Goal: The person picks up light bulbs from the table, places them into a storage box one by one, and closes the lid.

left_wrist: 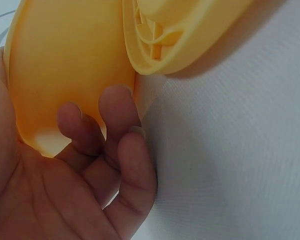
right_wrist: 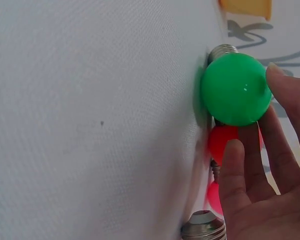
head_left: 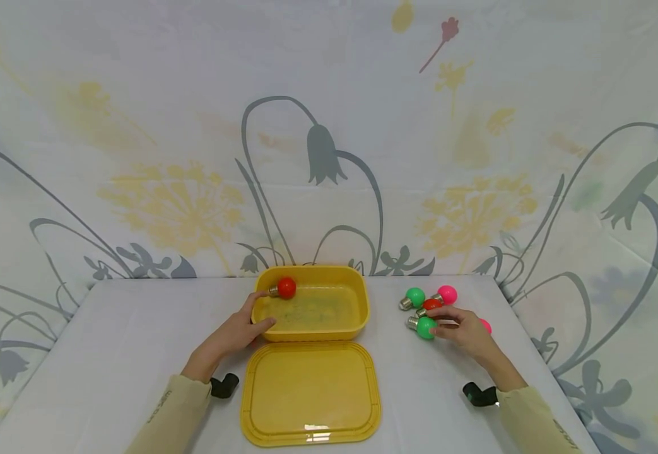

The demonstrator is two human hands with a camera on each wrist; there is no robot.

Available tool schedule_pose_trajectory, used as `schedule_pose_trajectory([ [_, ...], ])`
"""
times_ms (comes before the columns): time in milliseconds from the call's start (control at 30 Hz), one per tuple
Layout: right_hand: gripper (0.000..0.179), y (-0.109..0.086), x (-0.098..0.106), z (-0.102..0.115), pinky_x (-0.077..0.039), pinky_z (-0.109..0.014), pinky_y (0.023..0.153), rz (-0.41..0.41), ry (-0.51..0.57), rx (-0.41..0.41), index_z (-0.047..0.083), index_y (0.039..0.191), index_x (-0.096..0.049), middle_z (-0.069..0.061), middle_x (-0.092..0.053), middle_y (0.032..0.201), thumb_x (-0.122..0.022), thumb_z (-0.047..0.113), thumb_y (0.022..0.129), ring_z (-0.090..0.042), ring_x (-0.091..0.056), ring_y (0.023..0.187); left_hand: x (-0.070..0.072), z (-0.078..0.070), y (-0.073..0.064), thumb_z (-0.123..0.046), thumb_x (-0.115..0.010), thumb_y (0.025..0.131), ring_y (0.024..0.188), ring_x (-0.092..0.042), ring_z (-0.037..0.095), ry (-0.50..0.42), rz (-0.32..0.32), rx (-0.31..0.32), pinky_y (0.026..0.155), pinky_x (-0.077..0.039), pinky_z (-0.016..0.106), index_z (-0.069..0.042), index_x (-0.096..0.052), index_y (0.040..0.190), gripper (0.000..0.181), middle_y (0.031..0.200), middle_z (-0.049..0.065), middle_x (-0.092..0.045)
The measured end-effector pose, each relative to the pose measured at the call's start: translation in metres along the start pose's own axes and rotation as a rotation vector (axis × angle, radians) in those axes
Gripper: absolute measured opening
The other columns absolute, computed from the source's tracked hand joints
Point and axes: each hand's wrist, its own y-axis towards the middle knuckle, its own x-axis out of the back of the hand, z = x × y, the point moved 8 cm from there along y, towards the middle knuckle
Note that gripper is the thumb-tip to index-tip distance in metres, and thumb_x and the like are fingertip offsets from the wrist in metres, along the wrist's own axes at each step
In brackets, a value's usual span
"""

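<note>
My left hand [head_left: 240, 329] grips the left end of a yellow plastic box [head_left: 329, 335]. In the left wrist view, curled fingers [left_wrist: 121, 112] lie near the box's outer wall. A red light bulb [head_left: 286, 288] with a metal screw base lies inside the box at its left. On the right, my right hand [head_left: 465, 329] holds a green light bulb [head_left: 426, 328] between thumb and fingers. The right wrist view shows the thumb at one side of this green bulb [right_wrist: 236, 90] and fingers at another. Beside it lie a second green bulb [head_left: 416, 296], a red bulb [head_left: 433, 304] and a pink bulb [head_left: 447, 294].
A yellow lid [head_left: 311, 394] lies flat on the white tablecloth [head_left: 152, 334], just in front of the box. Another pink bulb [head_left: 486, 325] is partly hidden behind the right hand. A patterned cloth [head_left: 329, 208] hangs behind the table's back edge.
</note>
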Motion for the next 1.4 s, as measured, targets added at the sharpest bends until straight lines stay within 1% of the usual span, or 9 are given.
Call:
schedule_pose_trajectory([
  [133, 0.036, 0.000, 0.000, -0.001, -0.052, -0.023, 0.083, -0.003, -0.013, -0.029, -0.008, 0.119, -0.065, -0.026, -0.057, 0.126, -0.076, 0.003, 0.086, -0.032, -0.061, 0.107, -0.001, 0.000, 0.001, -0.037, -0.061, 0.099, 0.080, -0.056, 0.026, -0.008, 0.009, 0.007, 0.080, -0.042, 0.040, -0.019, -0.024, 0.152, 0.067, 0.086, 0.011, -0.057],
  [267, 0.038, 0.001, -0.001, -0.003, -0.052, -0.023, 0.083, -0.002, -0.026, -0.047, -0.007, 0.119, -0.065, -0.025, -0.057, 0.127, -0.077, 0.003, 0.085, -0.035, -0.061, 0.108, 0.000, -0.002, 0.000, -0.038, -0.061, 0.099, 0.083, -0.056, 0.027, -0.007, 0.009, 0.006, 0.080, -0.042, 0.040, -0.018, -0.025, 0.152, 0.067, 0.095, 0.014, -0.059],
  [367, 0.037, 0.001, 0.000, -0.002, -0.052, -0.022, 0.083, -0.005, -0.043, -0.037, -0.007, 0.119, -0.066, -0.025, -0.058, 0.126, -0.077, 0.003, 0.085, -0.036, -0.062, 0.107, 0.000, -0.003, -0.002, -0.037, -0.061, 0.099, 0.085, -0.056, 0.027, -0.010, 0.007, 0.004, 0.080, -0.042, 0.040, -0.017, -0.026, 0.151, 0.066, 0.102, 0.016, -0.059],
  [733, 0.033, 0.003, -0.001, 0.002, -0.050, -0.020, 0.084, 0.009, -0.094, -0.007, -0.006, 0.117, -0.067, -0.023, -0.061, 0.122, -0.076, 0.002, 0.085, -0.034, -0.063, 0.106, 0.001, -0.003, -0.002, -0.038, -0.061, 0.099, 0.089, -0.056, 0.028, -0.009, 0.006, 0.008, 0.081, -0.042, 0.041, -0.018, -0.027, 0.150, 0.065, 0.109, 0.018, -0.059],
  [800, 0.034, 0.003, -0.001, 0.002, -0.050, -0.020, 0.084, 0.017, -0.097, -0.010, -0.005, 0.118, -0.067, -0.023, -0.061, 0.123, -0.076, 0.003, 0.085, -0.036, -0.062, 0.107, 0.000, -0.002, -0.001, -0.038, -0.061, 0.099, 0.087, -0.056, 0.028, -0.008, 0.006, 0.009, 0.081, -0.042, 0.041, -0.019, -0.027, 0.150, 0.065, 0.106, 0.017, -0.059],
  [933, 0.037, 0.003, -0.002, 0.001, -0.051, -0.023, 0.086, 0.026, -0.102, -0.026, -0.005, 0.119, -0.066, -0.023, -0.060, 0.125, -0.077, 0.004, 0.085, -0.038, -0.061, 0.110, 0.000, 0.000, 0.000, -0.037, -0.061, 0.099, 0.084, -0.056, 0.027, -0.007, 0.001, 0.006, 0.080, -0.042, 0.041, -0.019, -0.026, 0.150, 0.065, 0.102, 0.016, -0.060],
  [1167, 0.040, 0.003, -0.003, -0.003, -0.053, -0.037, 0.089, 0.038, -0.140, -0.036, -0.004, 0.122, -0.065, -0.023, -0.060, 0.127, -0.078, 0.008, 0.086, -0.039, -0.061, 0.111, -0.001, -0.001, -0.001, -0.038, -0.061, 0.099, 0.090, -0.055, 0.030, -0.008, 0.009, 0.003, 0.084, -0.041, 0.044, -0.018, -0.026, 0.150, 0.065, 0.113, 0.020, -0.059],
  [1300, 0.040, 0.004, -0.002, -0.006, -0.053, -0.036, 0.089, 0.031, -0.154, -0.045, -0.003, 0.121, -0.066, -0.021, -0.061, 0.125, -0.079, 0.009, 0.085, -0.037, -0.061, 0.111, -0.001, -0.001, -0.001, -0.037, -0.061, 0.099, 0.093, -0.055, 0.032, -0.011, 0.010, 0.002, 0.087, -0.041, 0.046, -0.018, -0.026, 0.150, 0.065, 0.118, 0.022, -0.058],
  [1400, 0.040, 0.004, -0.001, -0.008, -0.053, -0.035, 0.089, 0.028, -0.144, -0.059, -0.002, 0.121, -0.066, -0.020, -0.061, 0.125, -0.079, 0.010, 0.085, -0.037, -0.060, 0.112, 0.000, -0.001, 0.000, -0.037, -0.061, 0.099, 0.091, -0.055, 0.031, -0.013, 0.009, 0.008, 0.086, -0.041, 0.045, -0.020, -0.026, 0.151, 0.065, 0.114, 0.021, -0.059],
])
